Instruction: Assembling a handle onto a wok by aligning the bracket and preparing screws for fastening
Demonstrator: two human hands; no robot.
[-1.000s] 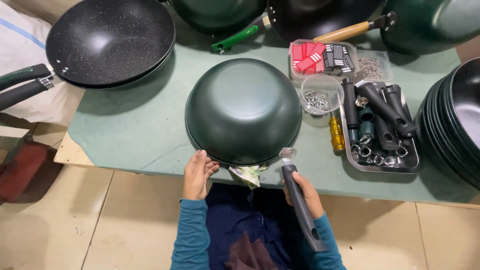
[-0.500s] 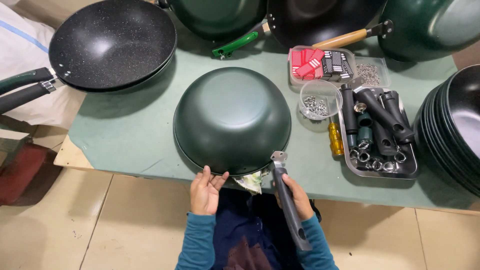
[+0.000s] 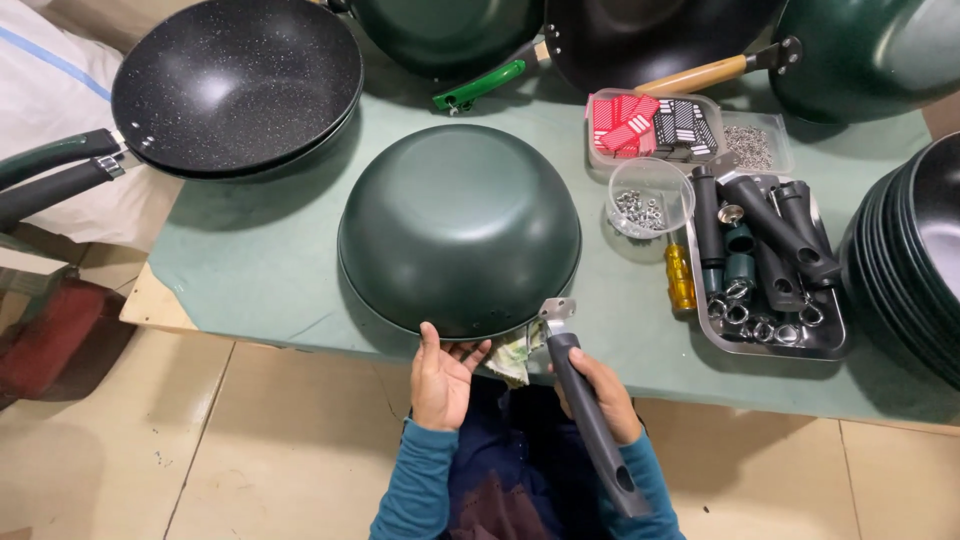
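My left hand (image 3: 443,376) sits at the near rim of the upturned green pan (image 3: 460,228), fingers spread flat and half open under the edge, gripping nothing firmly that I can see. My right hand (image 3: 600,392) is closed around a black handle (image 3: 588,420), its metal bracket end held up just beside the pan rim, at the near edge of the green table (image 3: 260,270). The pan lies dome-up with its near rim right at the table edge, so I judge a slip likely if my left hand lifts too far: the pan could slide off toward my lap. The bracket could also scrape the coating if it meets the rim at an angle. A crumpled cloth (image 3: 514,352) between my hands may snag the bracket. A clear cup of small metal nuts (image 3: 645,200) stands near the pan and could tip if the pan swings right. Behind it, a clear shallow box (image 3: 650,125) holds small flat tags, red striped ones at left and black-and-white striped ones at right. A second clear tub of small metal bits (image 3: 756,143) sits just beside it. The metal tray (image 3: 768,338) carries more black handles, and a yellow screwdriver grip (image 3: 680,276) lies beside it.
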